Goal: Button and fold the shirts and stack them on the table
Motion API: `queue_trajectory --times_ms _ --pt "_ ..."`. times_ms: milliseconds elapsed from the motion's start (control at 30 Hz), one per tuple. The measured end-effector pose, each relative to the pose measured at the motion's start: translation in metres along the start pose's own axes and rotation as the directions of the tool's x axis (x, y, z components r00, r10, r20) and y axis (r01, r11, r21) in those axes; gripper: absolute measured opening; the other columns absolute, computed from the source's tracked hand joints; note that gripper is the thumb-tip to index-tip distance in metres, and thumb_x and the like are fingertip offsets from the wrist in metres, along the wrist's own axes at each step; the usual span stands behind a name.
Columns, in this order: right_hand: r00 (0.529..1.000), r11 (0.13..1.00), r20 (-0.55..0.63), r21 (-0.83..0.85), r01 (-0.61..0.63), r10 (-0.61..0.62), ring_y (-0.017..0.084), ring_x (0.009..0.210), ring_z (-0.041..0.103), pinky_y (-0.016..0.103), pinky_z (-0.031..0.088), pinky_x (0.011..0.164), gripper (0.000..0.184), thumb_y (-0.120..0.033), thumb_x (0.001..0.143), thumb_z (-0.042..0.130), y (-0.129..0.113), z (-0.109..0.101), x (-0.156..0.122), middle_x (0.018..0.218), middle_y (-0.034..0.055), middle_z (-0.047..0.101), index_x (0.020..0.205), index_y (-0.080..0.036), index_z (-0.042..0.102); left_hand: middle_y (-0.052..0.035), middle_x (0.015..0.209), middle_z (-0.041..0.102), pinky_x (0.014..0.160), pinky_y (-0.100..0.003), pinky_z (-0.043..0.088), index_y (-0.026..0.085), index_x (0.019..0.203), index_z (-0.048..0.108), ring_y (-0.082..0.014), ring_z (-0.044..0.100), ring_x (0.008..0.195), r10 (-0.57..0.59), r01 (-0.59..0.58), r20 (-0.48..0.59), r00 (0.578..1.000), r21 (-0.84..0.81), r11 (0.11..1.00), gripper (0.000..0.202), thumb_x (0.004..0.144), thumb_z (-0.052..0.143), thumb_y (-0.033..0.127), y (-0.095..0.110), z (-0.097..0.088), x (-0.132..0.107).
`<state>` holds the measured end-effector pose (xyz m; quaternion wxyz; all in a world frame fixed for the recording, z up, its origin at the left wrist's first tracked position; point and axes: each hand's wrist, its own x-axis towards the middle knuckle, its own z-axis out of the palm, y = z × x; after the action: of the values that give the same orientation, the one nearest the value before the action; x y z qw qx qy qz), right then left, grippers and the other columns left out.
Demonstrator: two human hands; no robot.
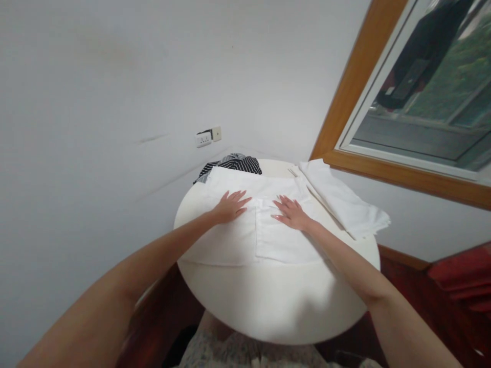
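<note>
A white garment (238, 240), perhaps a skirt or shorts, lies spread flat on a round white table (268, 306). Down its middle runs a seam or flap edge, and a band crosses it near the top. On the left half of the cloth my left hand (230, 207) rests palm down, fingers spread. My right hand (291, 212) lies on the right half in the same way, fingers apart. Both hands press on the fabric without gripping it, with the middle seam between them.
Behind the garment sits a bunched black-and-white striped cloth (241, 163). A folded white cloth (341, 197) hangs slightly over the table's right edge. A wall socket (203, 139) is beyond the table, and a wood-framed window (383, 163) stands at right. Red fabric (464, 276) appears lower right.
</note>
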<state>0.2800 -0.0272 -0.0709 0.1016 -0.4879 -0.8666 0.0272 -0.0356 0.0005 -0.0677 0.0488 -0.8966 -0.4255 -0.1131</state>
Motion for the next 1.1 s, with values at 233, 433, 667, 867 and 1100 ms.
queue_trajectory --times_ms 233,433,667,867,1100 --pt "0.896 0.854 0.055 0.335 0.398 -0.44 0.021 0.12 0.053 0.034 0.04 0.103 0.05 -0.05 0.081 0.064 -0.057 -0.044 -0.061 0.127 0.009 0.06 0.124 -0.023 0.061 -0.0063 0.119 0.064 0.098 -0.034 0.041 0.024 0.109 0.065 -0.0218 0.057 0.111 0.331 -0.284 0.089 0.939 -0.337 0.898 0.045 0.08 0.059 0.057 0.067 -0.061 -0.056" --pt "0.884 0.85 0.021 0.284 0.443 -0.467 0.022 0.112 0.056 0.036 0.043 0.097 0.04 -0.039 0.081 0.067 -0.085 -0.034 -0.085 0.117 0.0098 0.064 0.117 -0.02 0.064 -0.0078 0.114 0.063 0.095 -0.034 0.042 0.019 0.112 0.059 -0.0225 0.056 0.107 0.36 -0.309 0.092 0.928 -0.346 0.886 0.042 0.084 0.057 0.051 0.102 -0.054 -0.08" --pt "0.882 0.881 -0.072 0.065 0.469 -0.465 0.023 0.105 0.055 0.037 0.047 0.089 0.025 -0.026 0.089 0.055 -0.089 -0.006 -0.093 0.111 0.0098 0.066 0.109 -0.017 0.067 -0.0082 0.11 0.061 0.093 -0.033 0.043 0.017 0.107 0.059 -0.0223 0.053 0.105 0.345 -0.315 0.123 0.93 -0.212 0.925 0.024 0.086 0.055 0.027 0.115 -0.045 -0.09" --pt "0.934 0.939 -0.093 -0.025 0.344 -0.345 0.022 0.098 0.055 0.035 0.048 0.084 0.024 -0.016 0.087 0.051 -0.105 -0.003 -0.096 0.105 0.0099 0.066 0.105 -0.016 0.066 -0.0102 0.104 0.06 0.089 -0.035 0.045 0.015 0.104 0.058 -0.0227 0.052 0.102 0.275 -0.269 0.151 0.949 -0.061 0.961 0.025 0.084 0.044 0.008 0.126 -0.035 -0.095" --pt "0.989 0.984 0.002 -0.103 0.146 -0.147 0.026 0.105 0.053 0.037 0.048 0.082 0.043 -0.011 0.078 0.054 -0.114 -0.009 -0.104 0.116 0.0107 0.063 0.12 -0.017 0.058 -0.0089 0.104 0.06 0.087 -0.034 0.048 0.019 0.105 0.056 -0.0212 0.054 0.103 0.121 -0.113 0.195 0.973 -0.052 0.992 0.031 0.082 0.042 0.005 0.108 -0.036 -0.105"
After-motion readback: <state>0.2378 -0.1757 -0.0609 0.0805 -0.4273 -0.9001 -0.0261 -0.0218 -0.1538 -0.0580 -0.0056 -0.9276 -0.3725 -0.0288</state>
